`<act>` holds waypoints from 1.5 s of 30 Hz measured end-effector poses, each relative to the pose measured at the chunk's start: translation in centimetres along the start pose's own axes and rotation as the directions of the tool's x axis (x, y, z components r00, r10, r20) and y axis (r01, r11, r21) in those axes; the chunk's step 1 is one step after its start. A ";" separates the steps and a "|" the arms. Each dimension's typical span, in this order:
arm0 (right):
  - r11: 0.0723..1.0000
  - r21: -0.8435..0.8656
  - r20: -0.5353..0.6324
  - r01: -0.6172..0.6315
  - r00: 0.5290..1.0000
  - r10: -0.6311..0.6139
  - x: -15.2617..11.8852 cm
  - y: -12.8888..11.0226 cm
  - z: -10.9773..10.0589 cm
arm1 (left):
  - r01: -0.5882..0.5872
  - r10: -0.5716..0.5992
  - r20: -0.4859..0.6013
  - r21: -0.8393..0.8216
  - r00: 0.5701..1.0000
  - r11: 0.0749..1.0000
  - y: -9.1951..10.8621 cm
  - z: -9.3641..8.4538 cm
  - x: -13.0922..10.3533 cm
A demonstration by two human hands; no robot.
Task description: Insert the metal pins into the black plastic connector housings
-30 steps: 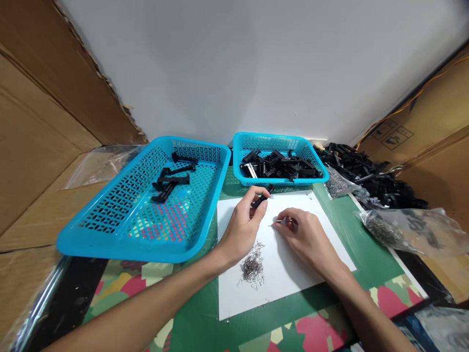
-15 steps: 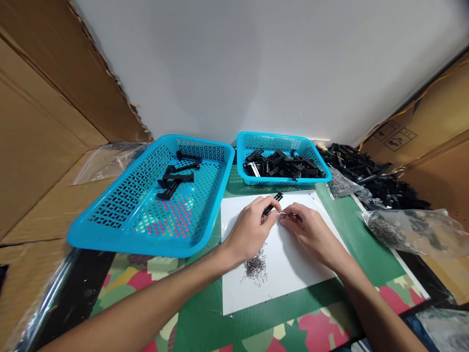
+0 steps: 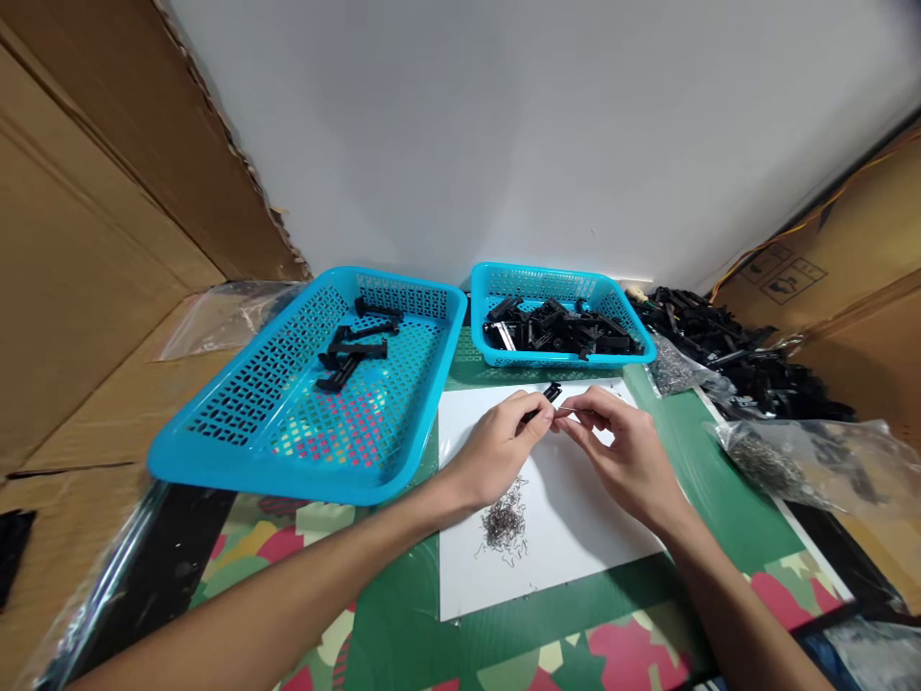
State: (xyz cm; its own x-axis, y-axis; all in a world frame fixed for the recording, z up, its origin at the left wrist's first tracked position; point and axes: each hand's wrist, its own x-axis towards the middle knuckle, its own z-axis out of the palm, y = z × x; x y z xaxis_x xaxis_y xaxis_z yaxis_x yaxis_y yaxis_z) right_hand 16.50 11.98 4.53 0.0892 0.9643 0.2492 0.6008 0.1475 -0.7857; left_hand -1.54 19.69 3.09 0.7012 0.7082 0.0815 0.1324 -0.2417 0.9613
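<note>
One white wall (image 3: 403,144) is closing off the rear. Two cardboard panels, left (image 3: 86,202) and right (image 3: 856,278), are flanking the desk (image 3: 403,576). On the desk, one large blue basket (image 3: 266,485) is standing left of the white sheet (image 3: 576,537) and is holding four black plastic pieces (image 3: 358,350). One small blue basket (image 3: 568,360) is standing just behind the sheet, blocking its rear side, and is holding a jumble too tangled to count. One black parts heap (image 3: 748,360) is lying right of it. Three clear bags are lying about: one flat bag (image 3: 230,321) at left, one filled bag (image 3: 769,465) and one smaller filled bag (image 3: 673,369) at right.

Two hands are working above the sheet. The left hand (image 3: 496,446) is keeping its grip pressed together, pinching one black plastic part (image 3: 552,392) and partly hiding it. The right hand (image 3: 625,456) is pinching one thin metal piece (image 3: 568,410) beside that part; contact between the two is not discernible. One wire clip pile (image 3: 504,523), uncountable, is lying on the sheet, near the left wrist.
</note>
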 end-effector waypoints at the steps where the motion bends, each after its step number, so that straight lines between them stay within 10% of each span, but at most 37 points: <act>1: 1.000 0.007 -0.003 0.005 1.000 -0.005 0.0 0.0 0.0 | -0.003 0.003 0.006 -0.033 1.000 0.999 0.0 0.0 0.0; 22: 0.900 0.343 -0.045 -0.269 0.952 0.302 0.1 1.5 -1.8 | -0.003 -0.004 0.104 0.073 0.995 0.997 1.1 -0.2 -0.5; 45: 0.935 -0.167 0.066 -0.312 0.943 0.326 0.8 1.6 -2.3 | 0.081 -0.080 0.107 -0.002 0.991 0.997 -0.3 0.7 -0.2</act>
State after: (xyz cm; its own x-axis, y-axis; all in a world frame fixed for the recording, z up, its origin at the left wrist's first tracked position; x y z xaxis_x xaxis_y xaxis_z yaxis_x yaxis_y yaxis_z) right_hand 19.33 12.51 4.81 0.2273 0.9721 -0.0586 0.6670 -0.1992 -0.7179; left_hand -1.28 19.18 2.58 0.7596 0.6500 -0.0243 0.1873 -0.1829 0.9651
